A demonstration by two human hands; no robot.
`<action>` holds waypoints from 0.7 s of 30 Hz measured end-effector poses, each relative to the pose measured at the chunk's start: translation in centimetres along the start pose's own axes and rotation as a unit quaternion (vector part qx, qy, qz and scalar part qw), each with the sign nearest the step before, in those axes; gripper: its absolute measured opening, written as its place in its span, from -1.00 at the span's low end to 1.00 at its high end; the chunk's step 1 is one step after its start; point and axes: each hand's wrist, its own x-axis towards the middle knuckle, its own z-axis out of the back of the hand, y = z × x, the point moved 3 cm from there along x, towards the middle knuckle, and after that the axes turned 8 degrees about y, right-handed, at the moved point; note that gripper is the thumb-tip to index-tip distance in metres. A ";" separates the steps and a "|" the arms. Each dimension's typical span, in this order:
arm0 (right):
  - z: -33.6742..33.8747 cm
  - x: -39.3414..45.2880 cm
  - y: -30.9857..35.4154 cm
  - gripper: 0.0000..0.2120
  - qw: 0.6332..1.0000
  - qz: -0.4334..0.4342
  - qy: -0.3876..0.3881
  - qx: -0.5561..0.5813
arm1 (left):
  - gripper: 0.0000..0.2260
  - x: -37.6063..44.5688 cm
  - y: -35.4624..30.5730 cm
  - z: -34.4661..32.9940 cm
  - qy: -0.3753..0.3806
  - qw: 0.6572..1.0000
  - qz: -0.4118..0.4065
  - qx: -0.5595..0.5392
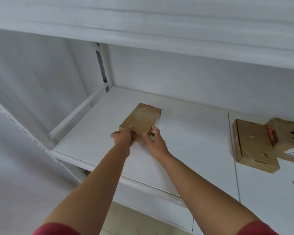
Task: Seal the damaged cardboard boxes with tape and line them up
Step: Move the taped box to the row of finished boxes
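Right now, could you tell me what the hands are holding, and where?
Both hands, left and right, hold the small brown cardboard box at its near end.

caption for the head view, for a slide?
Both hands, left and right, hold a small cardboard box on a white shelf.

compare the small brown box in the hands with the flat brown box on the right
The small brown cardboard box is gripped at its near end by both hands, left hand and right hand; the flat brown cardboard box lies untouched. The small one looks narrower, the flat one wider. Both rest on the white shelf.
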 end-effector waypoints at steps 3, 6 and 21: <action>-1.4 1.9 0.4 -0.54 0.997 -0.019 -0.035 0.062 | -0.51 1.8 -0.5 0.8 -0.002 1.000 0.002 0.008; -2.4 3.7 0.9 -0.62 0.994 -0.036 -0.052 0.088 | -0.51 3.1 -1.1 1.3 0.002 1.000 -0.009 0.011; -10.1 12.5 7.2 -0.82 0.993 -0.059 -0.101 0.007 | -0.31 12.0 -9.8 5.9 -0.044 0.945 -0.015 0.323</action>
